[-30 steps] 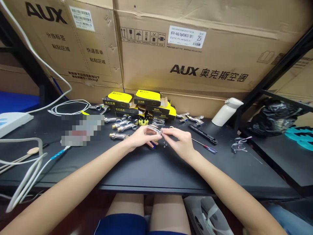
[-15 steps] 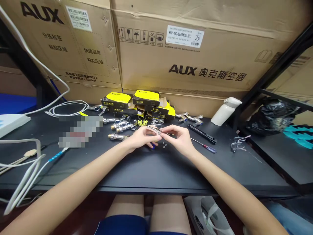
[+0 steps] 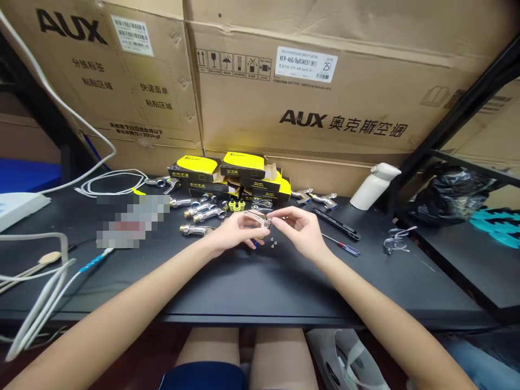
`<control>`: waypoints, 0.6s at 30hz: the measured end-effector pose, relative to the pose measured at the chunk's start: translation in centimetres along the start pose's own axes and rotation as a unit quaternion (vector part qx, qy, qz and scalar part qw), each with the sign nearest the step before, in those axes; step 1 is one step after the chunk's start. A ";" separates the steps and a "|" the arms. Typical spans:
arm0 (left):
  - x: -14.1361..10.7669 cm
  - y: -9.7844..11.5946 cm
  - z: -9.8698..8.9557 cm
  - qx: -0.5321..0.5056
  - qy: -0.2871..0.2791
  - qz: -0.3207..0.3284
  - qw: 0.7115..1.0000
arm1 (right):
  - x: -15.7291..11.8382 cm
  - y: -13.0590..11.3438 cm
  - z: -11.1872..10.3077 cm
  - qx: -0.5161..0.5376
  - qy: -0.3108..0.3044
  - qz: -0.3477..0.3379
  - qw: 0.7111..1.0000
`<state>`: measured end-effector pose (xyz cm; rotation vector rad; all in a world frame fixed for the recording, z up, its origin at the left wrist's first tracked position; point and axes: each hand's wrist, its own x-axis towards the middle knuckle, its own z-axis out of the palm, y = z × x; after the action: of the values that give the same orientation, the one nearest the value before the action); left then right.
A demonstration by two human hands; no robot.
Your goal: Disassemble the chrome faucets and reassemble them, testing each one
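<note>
My left hand is closed around a chrome tap, its shiny lever showing between thumb and fingers. A blue spot shows beneath the fingers; much of the tap's body is hidden by the hand. My right hand has thumb and index finger pinched together at the tap's right end. Whatever sits between those fingertips is too small to make out. Several tiny metal screws lie on the black table just below the hands.
Several chrome taps with brass ends lie left of the hands, near yellow plastic pieces. Black-and-yellow boxes are stacked behind. On the right are a screwdriver, a long black tool, glasses and a white bottle.
My right fingertips have shifted slightly right at the end of the tap, uncovering more of its metal end. My left hand keeps its hold, nearly still.
</note>
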<state>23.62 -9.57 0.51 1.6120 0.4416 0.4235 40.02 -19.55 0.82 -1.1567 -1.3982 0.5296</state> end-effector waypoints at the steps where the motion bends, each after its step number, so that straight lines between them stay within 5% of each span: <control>1: -0.1 0.1 0.0 -0.001 -0.002 0.002 1.000 | 0.0 -0.4 -0.1 -0.030 0.001 -0.016 0.999; 6: -0.4 0.6 0.2 -0.012 0.012 0.004 1.000 | 0.0 -2.7 -3.3 -0.198 0.153 -0.166 0.954; 9: -0.7 1.1 0.4 -0.027 0.010 0.007 1.000 | -0.9 -2.6 -7.7 -0.300 0.201 -0.164 0.918; 11: -1.1 1.6 0.7 -0.046 -0.001 0.016 0.999 | -2.2 -1.2 -10.8 -0.400 0.126 -0.120 0.900; 14: -1.9 2.6 1.2 -0.090 -0.038 0.027 0.995 | -5.0 2.2 -14.4 -0.553 -0.025 -0.077 0.829; 18: -2.7 3.4 1.8 -0.141 -0.090 0.026 0.986 | -8.2 5.3 -16.5 -0.592 -0.077 -0.028 0.802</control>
<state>22.37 -12.76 3.69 1.3740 0.1925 0.3583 55.59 -29.58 -4.13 -2.0553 -1.9508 -0.4367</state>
